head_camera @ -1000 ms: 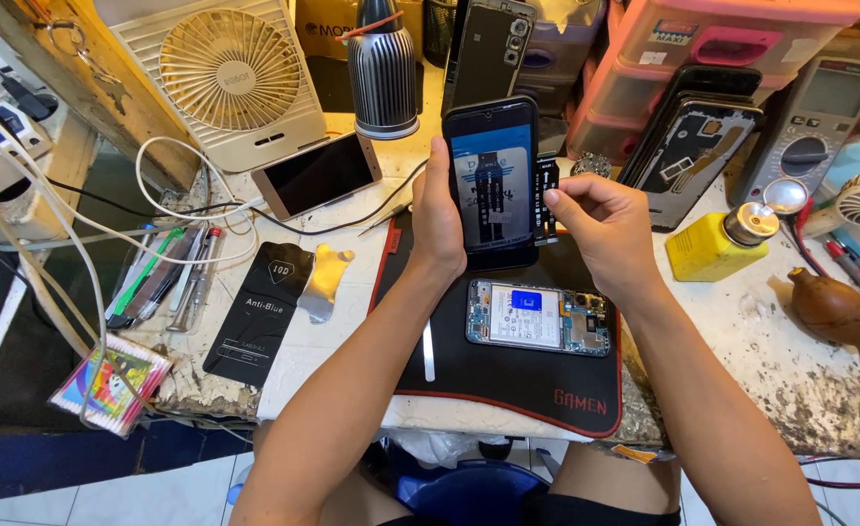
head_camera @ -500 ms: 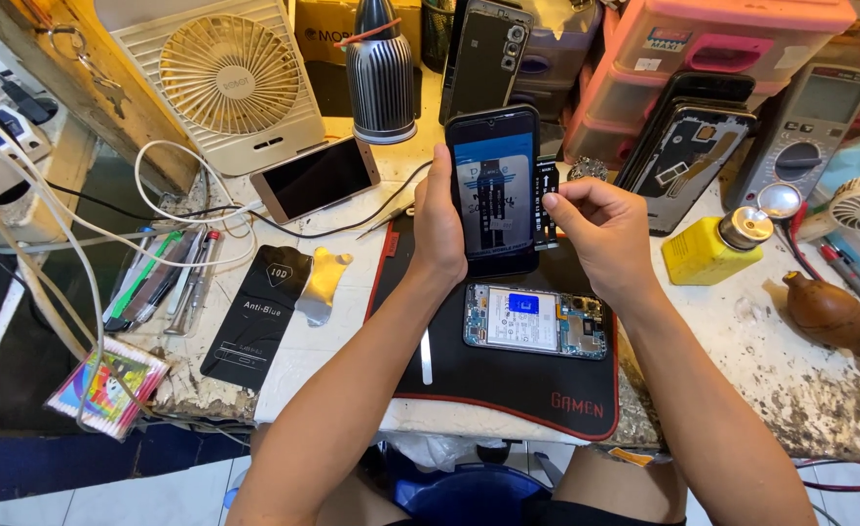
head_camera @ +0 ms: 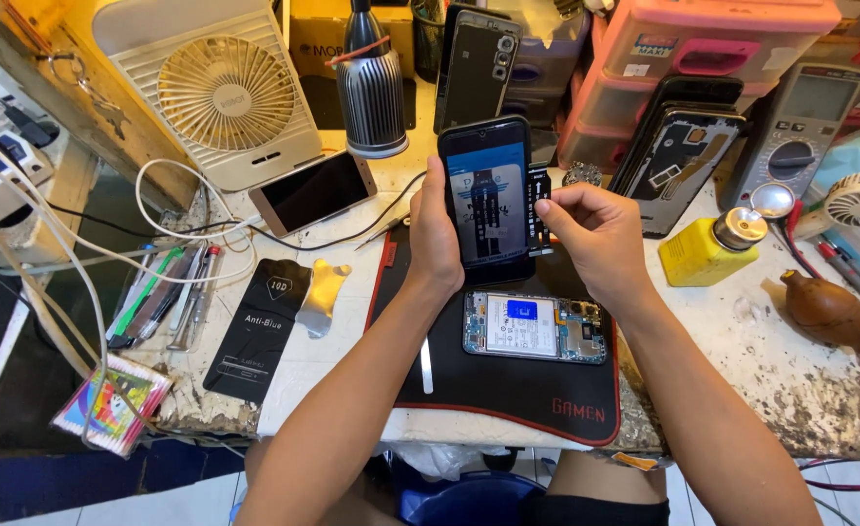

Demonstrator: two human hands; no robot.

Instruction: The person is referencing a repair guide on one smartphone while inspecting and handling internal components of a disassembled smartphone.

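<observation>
Screen (head_camera: 488, 200) sits upright above the far edge of the black mat (head_camera: 508, 390), lit, glossy glass with a blue-white picture. Left hand (head_camera: 435, 239) wraps its left edge, thumb on the front, fingers behind. Right hand (head_camera: 591, 234) is partly closed, thumb and forefinger pinching the black flex strip (head_camera: 539, 209) hanging off the screen's right edge.

Just near of it, flat on the mat: opened phone (head_camera: 535, 328), battery and blue-green boards exposed, nothing covering it. Thin metal pry strip (head_camera: 427, 365) lies left of that, on the mat.

Mat is soft black with a red rim, on a chipped, stained white bench (head_camera: 820, 390).

Left of the mat:
- black flat packet (head_camera: 259, 329)
- shiny bent metal piece (head_camera: 321, 297)
- pens and tools (head_camera: 162, 297)
- white cables (head_camera: 176, 229)
- pale phone (head_camera: 313, 190), face up, tilted

Far side:
- cream ribbed fan (head_camera: 225, 93)
- ribbed metal lamp head (head_camera: 373, 88)
- black phone backs (head_camera: 476, 63) leaning upright
- pink plastic drawers (head_camera: 703, 49)

Right:
- bare phone frame (head_camera: 678, 156)
- grey meter (head_camera: 800, 127)
- yellow squat bottle (head_camera: 707, 253) with metal cap
- brown bulb (head_camera: 824, 310)
</observation>
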